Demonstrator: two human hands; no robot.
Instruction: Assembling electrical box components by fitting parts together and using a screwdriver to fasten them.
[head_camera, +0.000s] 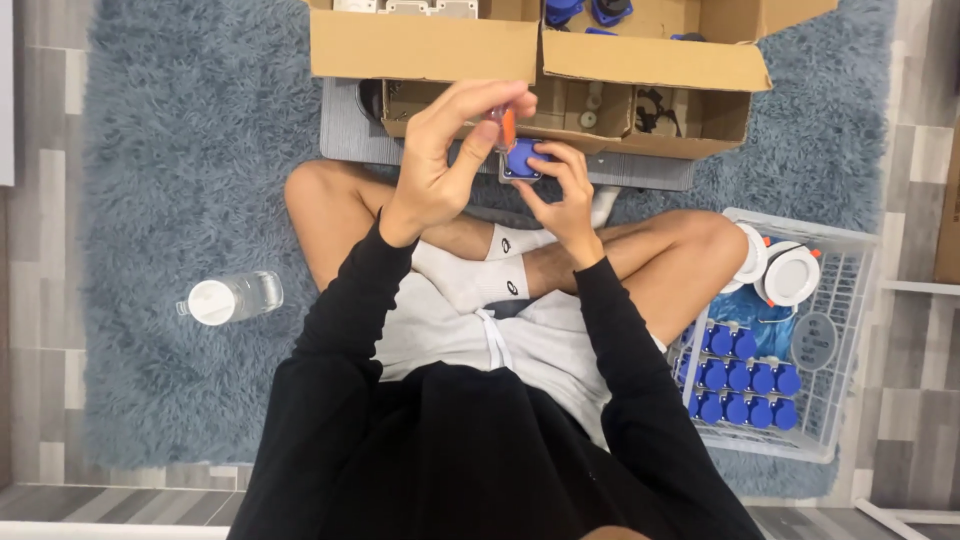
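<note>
**Small blue part worked on above the lap**

Head view: the left hand (440, 150) pinches an orange-handled tool (508, 128) onto the blue part (522, 160) — clamped by the right hand (565, 195). The tool could slip off, since nothing supports the part.

Packaging present:
- Two open brown cardboard boxes (540, 60), side by side at the top, flaps folded outward, one holding blue parts.
- Lower brown cardboard tray (690, 120) just before them, divided into compartments.
- Brown carton edge (948, 215) at far right.

No labels, signs or screens.
</note>
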